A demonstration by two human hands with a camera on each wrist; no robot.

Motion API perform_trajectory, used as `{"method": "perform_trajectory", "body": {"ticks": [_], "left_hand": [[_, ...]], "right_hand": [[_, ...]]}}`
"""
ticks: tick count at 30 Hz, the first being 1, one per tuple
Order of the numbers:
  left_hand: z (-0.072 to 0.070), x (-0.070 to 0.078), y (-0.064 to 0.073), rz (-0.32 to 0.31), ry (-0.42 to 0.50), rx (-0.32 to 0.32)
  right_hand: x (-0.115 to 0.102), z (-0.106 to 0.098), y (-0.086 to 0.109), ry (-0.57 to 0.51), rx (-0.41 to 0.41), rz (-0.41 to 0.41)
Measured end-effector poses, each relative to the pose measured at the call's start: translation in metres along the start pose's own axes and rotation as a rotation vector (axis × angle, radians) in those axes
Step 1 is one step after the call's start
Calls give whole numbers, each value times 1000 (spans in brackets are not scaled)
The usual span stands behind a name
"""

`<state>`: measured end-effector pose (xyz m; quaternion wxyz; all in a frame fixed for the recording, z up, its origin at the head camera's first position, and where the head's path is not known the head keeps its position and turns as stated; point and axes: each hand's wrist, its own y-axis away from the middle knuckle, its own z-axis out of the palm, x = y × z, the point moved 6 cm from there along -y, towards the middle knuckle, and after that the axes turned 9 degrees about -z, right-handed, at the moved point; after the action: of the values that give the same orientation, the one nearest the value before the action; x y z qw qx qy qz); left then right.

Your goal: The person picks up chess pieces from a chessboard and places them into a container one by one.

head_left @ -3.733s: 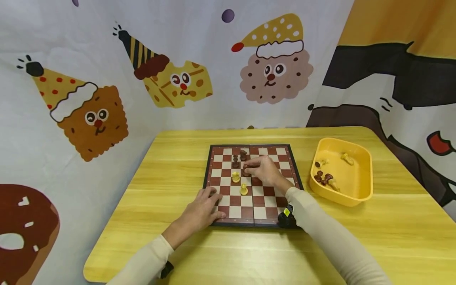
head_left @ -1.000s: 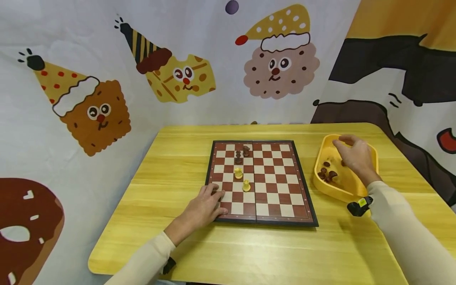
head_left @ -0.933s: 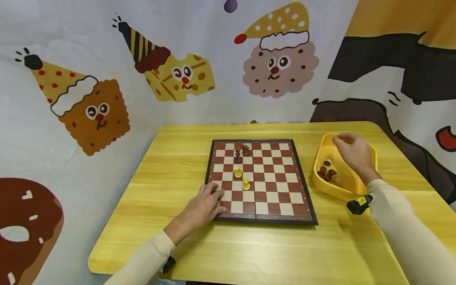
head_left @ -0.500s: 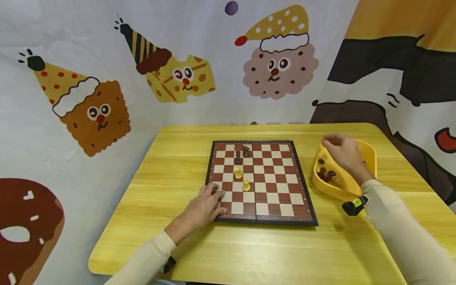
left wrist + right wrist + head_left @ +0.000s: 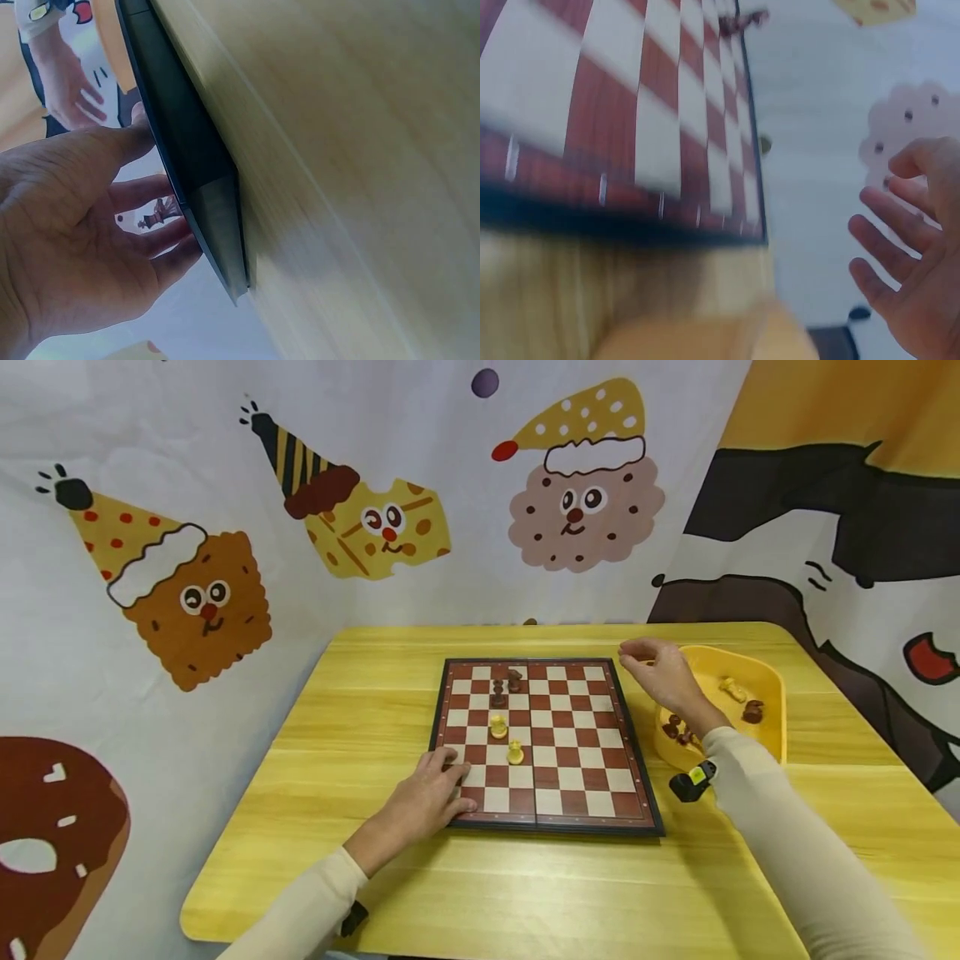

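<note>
The left side of the chessboard [image 5: 585, 760], near its near corner, is touched by the left hand [image 5: 422, 797], fingers spread. By the right hand [image 5: 666, 681], loosely open beside the far-right corner, nothing visible is gripped. On the left half, two dark pieces [image 5: 498, 695] are placed beyond two yellow pieces [image 5: 498, 727]. More pieces [image 5: 752, 712] are held in the yellow box [image 5: 770, 683], right.

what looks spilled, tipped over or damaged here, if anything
Nothing looks spilled or damaged. Two brown pieces and two yellow pieces stand upright on the chessboard. Inside the yellow tray, a pale piece lies on its side, but that seems like ordinary loose storage.
</note>
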<state>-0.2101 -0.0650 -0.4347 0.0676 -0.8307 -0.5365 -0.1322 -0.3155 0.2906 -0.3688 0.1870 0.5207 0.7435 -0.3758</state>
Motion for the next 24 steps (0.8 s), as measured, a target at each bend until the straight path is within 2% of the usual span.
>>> {"method": "perform_trajectory", "body": {"ticks": [6, 15, 20, 24], "left_hand": [[3, -2, 1, 0, 3, 4], [2, -2, 0, -10, -5, -10], [1, -3, -1, -16, -18, -23], [2, -3, 1, -22, -17, -23]], "right_hand": [[-20, 31, -17, -37, -1, -38], [-29, 56, -29, -132, 8, -25], [-24, 75, -34, -167, -31, 5], [-18, 97, -33, -107, -125, 29]]}}
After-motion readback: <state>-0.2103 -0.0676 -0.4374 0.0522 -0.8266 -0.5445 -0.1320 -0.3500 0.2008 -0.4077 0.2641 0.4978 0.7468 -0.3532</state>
